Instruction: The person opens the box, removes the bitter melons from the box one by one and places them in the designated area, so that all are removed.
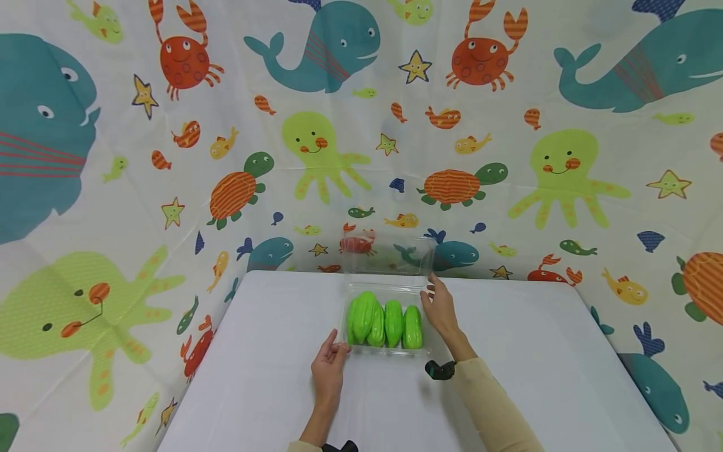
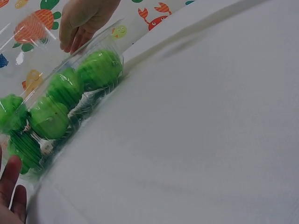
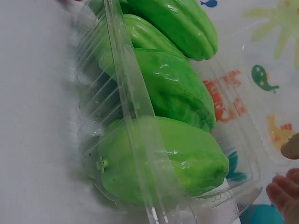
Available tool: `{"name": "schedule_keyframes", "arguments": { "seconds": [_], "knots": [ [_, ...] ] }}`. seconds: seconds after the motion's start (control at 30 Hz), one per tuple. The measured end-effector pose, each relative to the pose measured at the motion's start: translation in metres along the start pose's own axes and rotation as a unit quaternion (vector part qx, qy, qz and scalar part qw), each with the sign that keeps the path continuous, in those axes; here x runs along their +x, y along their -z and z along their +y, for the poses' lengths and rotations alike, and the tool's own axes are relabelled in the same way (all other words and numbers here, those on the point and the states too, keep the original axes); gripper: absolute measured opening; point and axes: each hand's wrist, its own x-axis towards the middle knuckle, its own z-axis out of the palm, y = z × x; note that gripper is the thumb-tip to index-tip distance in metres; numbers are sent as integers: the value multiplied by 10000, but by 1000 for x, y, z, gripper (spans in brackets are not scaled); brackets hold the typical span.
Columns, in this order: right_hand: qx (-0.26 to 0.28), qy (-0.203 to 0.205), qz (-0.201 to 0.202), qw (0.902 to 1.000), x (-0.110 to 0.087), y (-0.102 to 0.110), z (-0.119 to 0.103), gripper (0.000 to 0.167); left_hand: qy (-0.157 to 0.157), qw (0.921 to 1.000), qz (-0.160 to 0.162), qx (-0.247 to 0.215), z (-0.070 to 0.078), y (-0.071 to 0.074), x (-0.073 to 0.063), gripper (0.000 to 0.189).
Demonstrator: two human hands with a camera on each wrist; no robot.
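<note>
A clear plastic clamshell container point(image 1: 386, 353) stands on the table, its lid point(image 1: 390, 258) raised upright at the back. Inside lie several glossy green ridged fruits point(image 1: 394, 323), side by side, one stacked on others at the left. My left hand point(image 1: 328, 369) is at the container's front left corner, fingertips touching or very near its wall. Around the right rear side, close to the lid's hinge, is my right hand point(image 1: 442, 312), its fingers spread and loosely bent. In the right wrist view a gap shows between the right fingers point(image 3: 282, 193) and thumb, with nothing between them.
The white-covered table point(image 1: 282, 314) extends to both sides and in front of the container. Behind it hangs a curtain point(image 1: 395, 169) printed with sea animals. A dark wrist camera point(image 1: 439, 370) sits at my right wrist.
</note>
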Motion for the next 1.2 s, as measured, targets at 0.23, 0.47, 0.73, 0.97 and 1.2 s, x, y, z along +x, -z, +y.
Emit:
{"name": "schedule_keyframes", "arguments": {
  "seconds": [0.23,0.47,0.73,0.97,1.2],
  "knots": [
    [274,-8,-303,9992,1,0,2,62,38,10000,-20,-56,0,0,-1,48],
    [-94,156,-426,9989,6,-1,3,40,81,9998,-92,-186,-3,1,0,49],
    [-586,13,-584,9966,12,-2,3,43,62,9996,-148,-219,-2,3,0,51],
    [-687,-81,-778,9946,14,-2,0,48,-80,9997,-140,-188,-2,3,0,50],
    [-627,-86,-839,9945,14,-2,2,53,-150,9996,-189,-129,-3,3,-1,49]
  ]
}}
